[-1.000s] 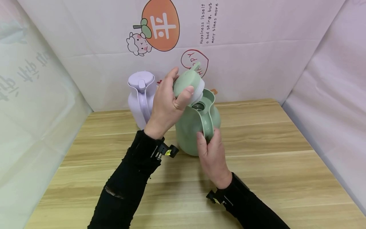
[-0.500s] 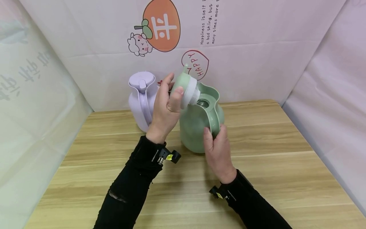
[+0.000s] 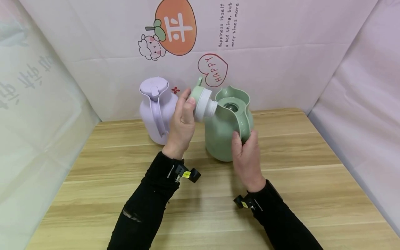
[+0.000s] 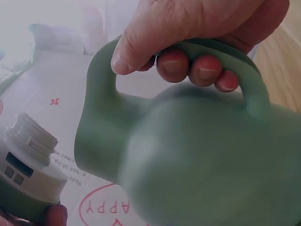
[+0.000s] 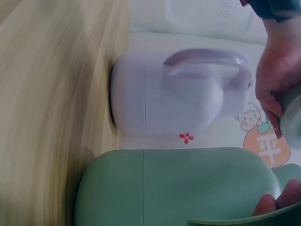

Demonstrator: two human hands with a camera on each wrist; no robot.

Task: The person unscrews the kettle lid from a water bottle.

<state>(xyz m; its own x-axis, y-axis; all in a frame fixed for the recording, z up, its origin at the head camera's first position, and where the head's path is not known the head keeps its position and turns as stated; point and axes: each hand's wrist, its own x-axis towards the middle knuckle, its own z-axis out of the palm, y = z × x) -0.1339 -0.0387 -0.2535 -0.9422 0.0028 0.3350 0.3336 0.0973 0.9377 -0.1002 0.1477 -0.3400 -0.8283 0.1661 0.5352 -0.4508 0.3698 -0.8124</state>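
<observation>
Pale-green lid (image 3: 203,102), tipped sideways just left of the upright matte green jug (image 3: 218,139), long axis slanting, white plug (image 3: 211,108) pointing toward the jug; left hand (image 3: 181,128) gripping lid, right hand (image 3: 248,156) gripping jug's handle (image 3: 244,123).

Above the pale wood-grain bench (image 3: 203,215), the person's left grip (image 3: 181,128) holds a light-green and white plastic stopper lid (image 3: 203,102) tilted sideways beside the wavy rim of a rounded sage-green jug (image 3: 222,139), whose handle (image 3: 243,123) the right grip (image 3: 249,163) holds, while a lidded, rounded lilac jug (image 3: 149,119) stands to the left.
</observation>
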